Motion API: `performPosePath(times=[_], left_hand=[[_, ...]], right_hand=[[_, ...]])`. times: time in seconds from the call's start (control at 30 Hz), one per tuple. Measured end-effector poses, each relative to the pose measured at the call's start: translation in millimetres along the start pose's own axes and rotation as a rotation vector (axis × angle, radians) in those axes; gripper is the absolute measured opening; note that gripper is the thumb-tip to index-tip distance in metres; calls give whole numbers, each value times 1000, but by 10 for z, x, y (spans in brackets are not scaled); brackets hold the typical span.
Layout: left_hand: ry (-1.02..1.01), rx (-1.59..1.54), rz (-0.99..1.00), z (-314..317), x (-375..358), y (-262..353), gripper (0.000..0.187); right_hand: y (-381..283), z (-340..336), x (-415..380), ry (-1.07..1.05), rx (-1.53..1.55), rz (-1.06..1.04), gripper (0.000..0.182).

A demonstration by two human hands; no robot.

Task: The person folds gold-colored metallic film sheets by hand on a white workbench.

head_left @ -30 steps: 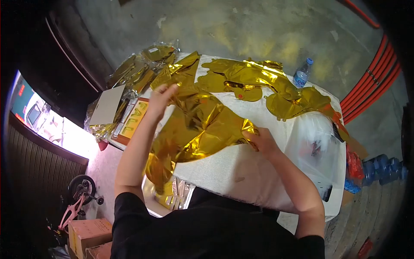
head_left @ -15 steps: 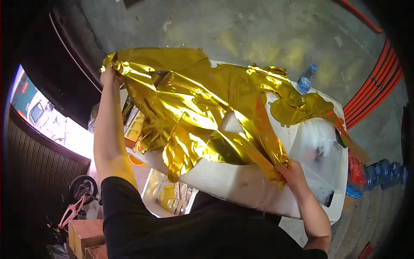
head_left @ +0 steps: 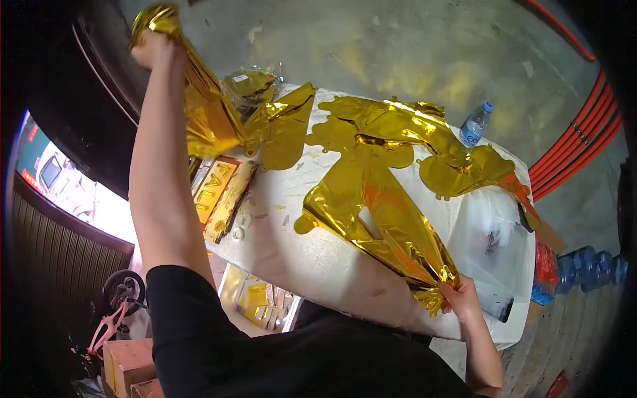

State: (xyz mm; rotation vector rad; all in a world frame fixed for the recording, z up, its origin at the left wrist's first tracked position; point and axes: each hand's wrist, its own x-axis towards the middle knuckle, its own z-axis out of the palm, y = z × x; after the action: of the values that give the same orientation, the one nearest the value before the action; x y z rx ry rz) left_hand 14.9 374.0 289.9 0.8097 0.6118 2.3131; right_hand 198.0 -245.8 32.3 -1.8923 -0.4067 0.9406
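Nearest, the right hand point(head_left: 462, 298) is closed on the gathered corner of a gold foil piece point(head_left: 413, 247), which reaches over the white desk point(head_left: 272, 249). This piece is opened out but creased and flat, with no sign of filling. Its long axis runs slantwise, from the pinched end at near right towards far left, widening as it goes.

Beyond it, loose foil shapes point(head_left: 391, 123) are spread on the desk, flat too, beside a bottle point(head_left: 473, 127). To the left, a clear-wrapped packet point(head_left: 249, 85) appears unopened.

Farthest out, the left hand point(head_left: 154, 50) is raised, gripping a second foil piece point(head_left: 207, 113) bunched at the top. That one hangs lengthwise, its lower end pointing back towards the desk; whether it is fully unfolded, I cannot tell.
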Motion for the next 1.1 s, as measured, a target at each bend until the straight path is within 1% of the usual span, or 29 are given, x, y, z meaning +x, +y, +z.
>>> performPosePath(times=[0.07, 0.13, 0.17, 0.2, 0.23, 0.27, 0.3, 0.33, 0.37, 0.4, 0.43, 0.47, 0.5, 0.53, 0.57, 0.6, 0.67, 0.7, 0.77, 0.8, 0.83, 0.87, 0.9, 0.93, 0.97, 1.0, 1.03, 1.07, 1.1], left_hand=[[-194, -56, 127, 134, -386, 116, 23], [-400, 60, 265, 201, -623, 64, 25], [-441, 64, 283, 223, -872, 83, 34], [-480, 67, 303, 234, -1107, 60, 43], [-588, -62, 330, 264, -1245, -218, 20], [-621, 45, 426, 199, -1491, -447, 17], [-719, 59, 483, 10, -1815, -330, 15], [-807, 70, 476, -115, -2031, -578, 16], [-985, 191, 311, -303, -2211, -709, 17], [-1110, 262, 381, -486, -2347, -987, 18], [-1195, 444, 438, -729, -2525, -1168, 21], [-1488, 501, 190, -903, -2601, -1316, 27], [-1669, 779, -74, -1051, -2700, -1089, 38], [-1744, 581, 24, -1286, -2754, -1218, 52], [-1878, 639, 66, -1391, -2756, -1283, 58], [-1944, 621, 61, -1415, -2714, -1048, 56], [-1878, 505, 314, -1568, -2645, -1184, 51], [-1887, 498, 308, -1567, -2605, -1023, 51], [-2001, 859, 39, -1575, -2488, -462, 46], [-2017, 768, -121, -1742, -2477, -450, 45], [-2024, 677, -281, -1918, -2484, -427, 44], [-1997, 761, -213, -1994, -2481, -222, 45], [-1968, 843, -146, -2059, -2482, -24, 46], [-1973, 841, -142, -2149, -2503, 29, 46], [-1896, 967, -59, -2244, -2524, 60, 48], [-1811, 1088, 21, -2344, -2541, 72, 49], [-1750, 960, 277, -2462, -2589, 22, 47], [-1747, 959, 278, -2513, -2605, -34, 47], [-1749, 915, 93, -2487, -2646, 1, 42]], right_hand=[[-36, 68, 26, -32, 16, -12, 11], [-107, 146, 58, -44, -6, -13, 16], [-131, 182, 65, -43, -6, -14, 16], [-159, 213, 73, -55, -14, -9, 20], [-183, 238, 80, -66, -22, -5, 24], [-200, 262, 82, -59, -23, -9, 24], [-203, 288, 80, -67, -30, -15, 28], [-202, 300, 92, -75, -37, -24, 32], [-184, 294, 107, -86, -54, -26, 37], [-177, 300, 113, -84, -56, -26, 37], [-172, 305, 115, -82, -41, -31, 37], [-174, 303, 116, -80, -27, -38, 37], [-179, 296, 112, -80, -28, -38, 37], [-181, 294, 101, -87, -17, -45, 39], [-176, 294, 97, -94, -5, -50, 42], [-144, 307, 109, -96, -2, -43, 42], [-26, 352, 132, -30, 68, -283, 39], [24, 360, 133, -23, 72, -275, 39], [85, 371, 145, 62, 78, -334, 44], [2, 340, 90, 65, 83, -332, 44], [-171, 280, -2, 80, -160, -280, 43], [-283, 235, -28, 94, -403, -227, 42], [-293, 214, -5, 96, -399, -225, 42], [-292, 189, 24, 209, -640, -518, 41], [-295, 170, 49, 324, -880, -809, 40], [-330, 176, 90, 326, -881, -806, 40], [-388, 217, 141, 271, -851, -852, 39], [-459, 268, 214, 217, -823, -902, 37], [-506, 336, 324, 218, -826, -906, 37]])
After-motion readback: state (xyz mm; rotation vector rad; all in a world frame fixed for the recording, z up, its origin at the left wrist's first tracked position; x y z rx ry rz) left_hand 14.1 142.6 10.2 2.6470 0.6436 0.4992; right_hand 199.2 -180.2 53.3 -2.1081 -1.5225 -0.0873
